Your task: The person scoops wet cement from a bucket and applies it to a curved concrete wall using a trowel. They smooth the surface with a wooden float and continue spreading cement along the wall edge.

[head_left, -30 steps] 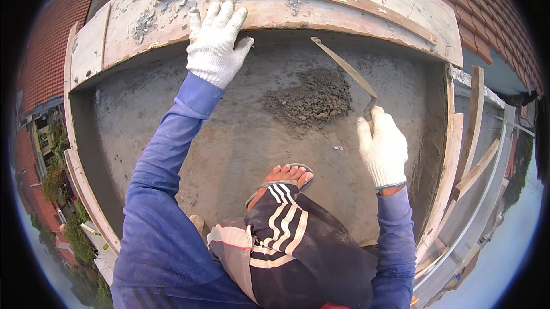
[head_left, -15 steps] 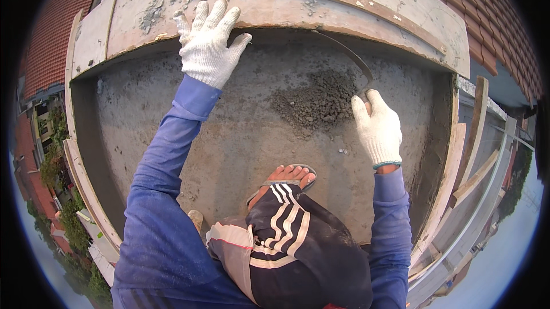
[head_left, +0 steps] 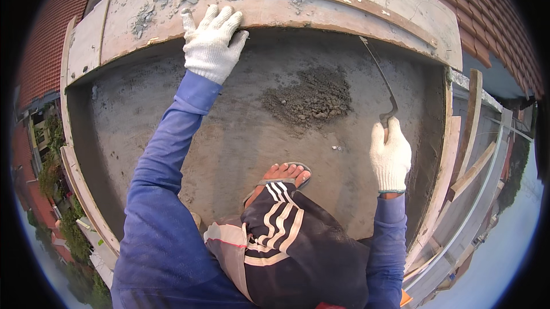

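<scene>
Gripping the trowel (head_left: 378, 83) in my right hand (head_left: 390, 157), left hand (head_left: 213, 42) flat on the board (head_left: 321, 8); the mortar (head_left: 309, 98) sits unspread mid-slab (head_left: 229, 137).

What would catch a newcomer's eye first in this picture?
Two white-gloved hands stand out: the left hand rests on the curved wooden form board at the top, and the right hand grips a trowel. Between them a dark mound of mortar lies on the grey slab.

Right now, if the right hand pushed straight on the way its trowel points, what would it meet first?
Probably the wooden form board. The right hand holds the trowel, whose tip already looks close to that board, though depth is unclear.
</scene>
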A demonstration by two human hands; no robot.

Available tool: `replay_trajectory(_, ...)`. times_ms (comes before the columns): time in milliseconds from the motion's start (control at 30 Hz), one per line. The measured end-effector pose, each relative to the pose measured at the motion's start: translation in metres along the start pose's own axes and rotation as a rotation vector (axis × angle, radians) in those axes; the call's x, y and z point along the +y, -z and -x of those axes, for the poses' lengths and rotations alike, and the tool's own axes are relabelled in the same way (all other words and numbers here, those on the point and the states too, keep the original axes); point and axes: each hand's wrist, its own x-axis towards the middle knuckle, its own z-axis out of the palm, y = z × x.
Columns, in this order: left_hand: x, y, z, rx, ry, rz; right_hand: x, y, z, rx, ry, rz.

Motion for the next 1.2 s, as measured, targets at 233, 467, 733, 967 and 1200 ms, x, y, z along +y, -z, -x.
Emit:
replay_trajectory(233,0.017,0.02,0.12,-0.036,0.17,0.138,-0.078,-0.065,0.014,-0.087,0.36,-0.024)
replay_trajectory(467,0.02,-0.006,0.232,-0.249,0.336,0.194,-0.115,-0.071,-0.02,-0.195,0.161,-0.175)
replay_trajectory(733,0.02,-0.014,0.24,-0.212,0.312,0.173,-0.078,-0.056,-0.028,-0.129,0.011,-0.209)
replay_trajectory(967,0.019,-0.011,0.234,-0.248,0.309,0.172,-0.038,-0.053,-0.024,-0.105,-0.093,-0.201)
replay_trajectory(1200,0.024,-0.01,0.23,-0.357,0.323,0.107,0.0,-0.025,-0.007,0.041,-0.03,-0.012)
